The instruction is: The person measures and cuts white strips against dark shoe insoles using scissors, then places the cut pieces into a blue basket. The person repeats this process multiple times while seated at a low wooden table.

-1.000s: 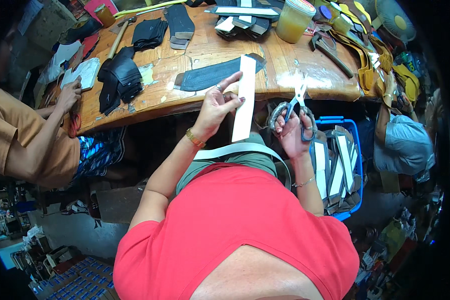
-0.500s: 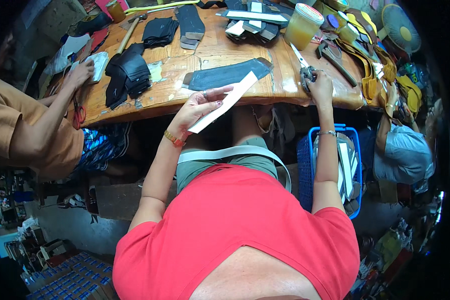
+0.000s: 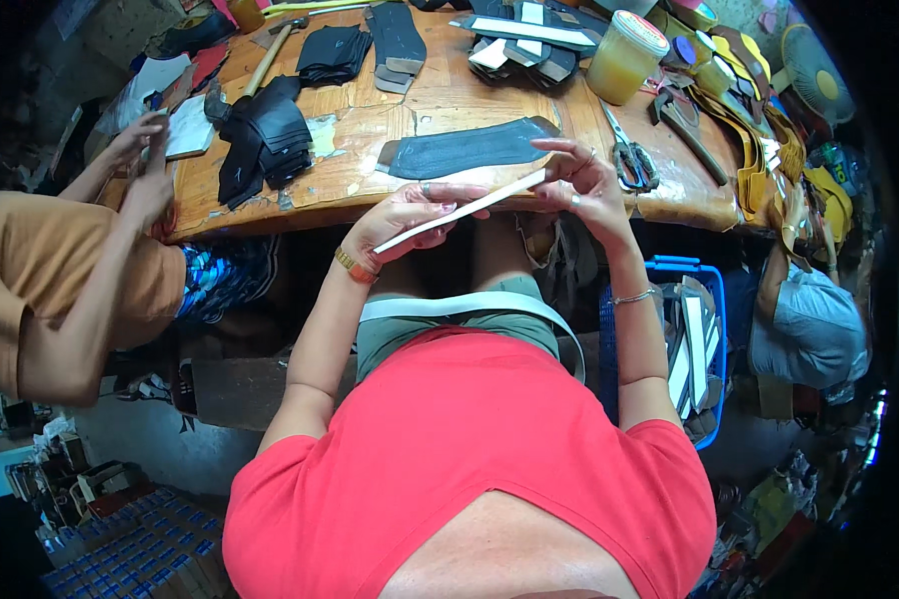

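My left hand grips one end of a narrow white strip, held slanted above my lap and seen nearly edge-on. At the strip's upper right end, the fingers of my right hand close round the tip. Scissors with dark handles lie on the table just beyond my right hand. Flat on the table ahead of both hands is a curved dark blue-black piece with brownish ends. A long white band runs across my lap.
The wooden table also carries stacked black pieces, a hammer, a jar and another hammer. A blue basket of strips stands at my right. One co-worker sits left, another right.
My right hand has let go of the scissors, now lying on the table, and moved left to the strip's far end. The strip has turned more edge-on. The left co-worker's hands have moved.
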### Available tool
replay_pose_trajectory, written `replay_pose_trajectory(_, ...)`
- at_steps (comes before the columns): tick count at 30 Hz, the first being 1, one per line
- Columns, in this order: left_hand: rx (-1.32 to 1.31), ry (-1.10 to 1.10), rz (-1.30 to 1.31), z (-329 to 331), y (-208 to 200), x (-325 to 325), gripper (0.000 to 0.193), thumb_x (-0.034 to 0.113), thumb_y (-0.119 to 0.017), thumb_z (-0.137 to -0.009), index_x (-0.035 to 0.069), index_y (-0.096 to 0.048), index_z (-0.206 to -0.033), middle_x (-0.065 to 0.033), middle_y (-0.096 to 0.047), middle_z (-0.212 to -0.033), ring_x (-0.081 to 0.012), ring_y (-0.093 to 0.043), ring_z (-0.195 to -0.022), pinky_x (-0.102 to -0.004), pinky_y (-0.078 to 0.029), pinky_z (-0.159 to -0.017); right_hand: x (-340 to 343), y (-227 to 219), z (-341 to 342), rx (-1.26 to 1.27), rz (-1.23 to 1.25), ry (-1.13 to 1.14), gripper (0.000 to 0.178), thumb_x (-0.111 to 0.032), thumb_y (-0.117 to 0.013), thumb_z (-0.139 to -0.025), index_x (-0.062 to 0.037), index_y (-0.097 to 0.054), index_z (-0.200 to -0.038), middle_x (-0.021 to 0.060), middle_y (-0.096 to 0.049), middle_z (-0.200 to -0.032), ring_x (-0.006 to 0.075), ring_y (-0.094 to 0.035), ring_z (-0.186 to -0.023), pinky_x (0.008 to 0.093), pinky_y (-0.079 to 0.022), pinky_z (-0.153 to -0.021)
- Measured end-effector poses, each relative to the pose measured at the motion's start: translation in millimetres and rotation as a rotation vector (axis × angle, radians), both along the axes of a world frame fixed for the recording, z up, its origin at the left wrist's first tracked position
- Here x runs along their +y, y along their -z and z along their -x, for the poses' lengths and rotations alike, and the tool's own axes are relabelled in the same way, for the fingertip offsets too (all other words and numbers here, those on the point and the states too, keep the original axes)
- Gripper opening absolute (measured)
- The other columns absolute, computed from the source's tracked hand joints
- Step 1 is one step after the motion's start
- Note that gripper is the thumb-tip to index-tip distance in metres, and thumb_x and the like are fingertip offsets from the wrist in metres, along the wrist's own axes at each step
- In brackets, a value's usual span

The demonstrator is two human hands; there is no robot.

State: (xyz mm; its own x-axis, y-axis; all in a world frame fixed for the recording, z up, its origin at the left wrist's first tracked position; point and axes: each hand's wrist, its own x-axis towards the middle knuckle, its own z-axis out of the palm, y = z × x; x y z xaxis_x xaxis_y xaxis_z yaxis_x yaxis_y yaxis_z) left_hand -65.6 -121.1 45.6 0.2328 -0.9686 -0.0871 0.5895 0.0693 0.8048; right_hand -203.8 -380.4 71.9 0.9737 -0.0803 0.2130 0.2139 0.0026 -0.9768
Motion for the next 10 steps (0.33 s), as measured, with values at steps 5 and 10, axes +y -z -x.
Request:
replay_pose_trajectory(5, -0.102, -0.118, -0.061, -16, -11, 4, 0.038, 0.019, -0.056, -0.098, -0.003, -0.058, -0.129, -0.0076, -0.070, -0.102, -0.0004, -0.053, -0.057, -0.0130, -0.045, -0.049, -25, 20, -14, -0.075, -0.024, 0.096, 0.039, 0.002, -0.072, -0.082, 0.0021, -0.059, -0.119, 0.0124, -0.067, -0.113, 0.0184, -0.066, -0.102, 0.0281, -0.054, -0.084)
replay_pose_trajectory(10, -0.167, 0.011, -0.055, -26, -5, 4, 0.042, 0.020, -0.060, -0.096, -0.003, -0.057, -0.131, -0.0055, -0.069, -0.106, -0.0009, -0.059, -0.065, -0.0131, -0.048, -0.051, -5, 6, -23, -0.148, -0.017, -0.026, 0.053, -0.002, -0.077, -0.077, -0.0014, -0.057, -0.126, 0.0149, -0.054, -0.137, 0.0239, -0.058, -0.120, 0.0317, -0.052, -0.095)
